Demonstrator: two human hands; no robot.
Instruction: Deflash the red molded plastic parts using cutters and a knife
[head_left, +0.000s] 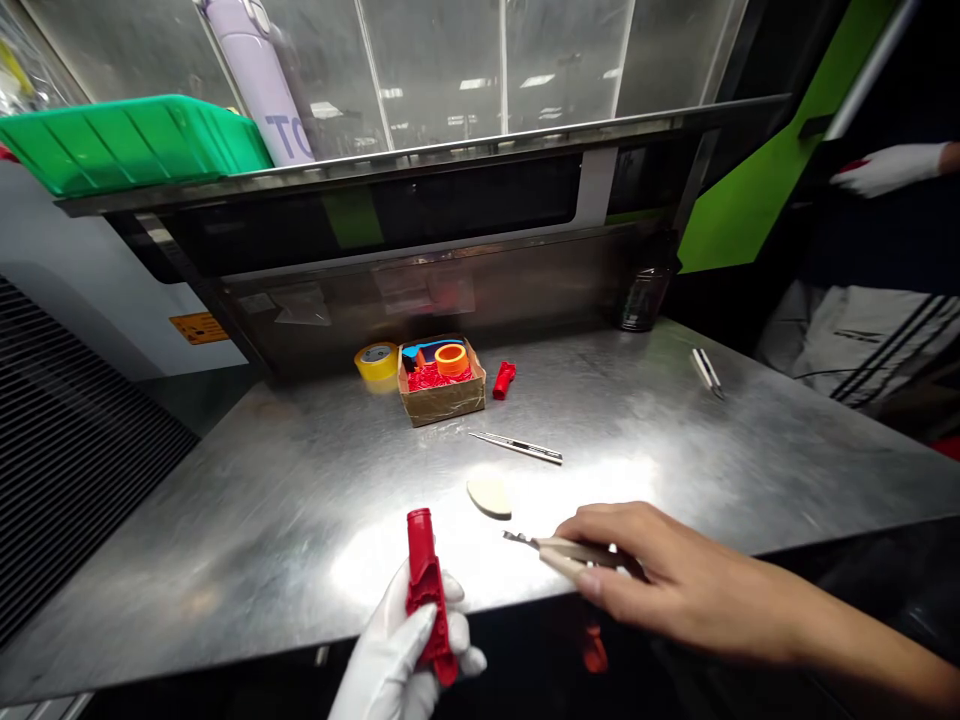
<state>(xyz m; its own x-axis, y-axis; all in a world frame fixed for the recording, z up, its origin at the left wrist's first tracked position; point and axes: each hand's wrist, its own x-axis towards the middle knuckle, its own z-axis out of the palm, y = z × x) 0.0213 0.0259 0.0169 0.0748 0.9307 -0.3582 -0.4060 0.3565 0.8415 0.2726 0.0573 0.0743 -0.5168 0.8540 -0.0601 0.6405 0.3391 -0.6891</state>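
Note:
My left hand (409,640), in a white glove, is closed around a red moulded plastic part (422,545). The part has a round tube at the top and an open, hollow lower section. My bare right hand (637,565) grips small nippers (570,553) with beige handles, their dark metal tip pointing left towards the red part. Tip and part are apart. Just beyond the tip lies a flat cream leaf-shaped piece (489,497). Further back is a slim pointed tool (517,447) with a black and white body.
At the back stand a cardboard box (442,405) of red pieces, yellow tape (375,362), a red part (504,380) and a dark bottle (646,295). A white-and-black tool (707,373) lies right. The shelf holds a green bin (142,145) and lilac flask (259,80). Another person's gloved hand (892,170) shows.

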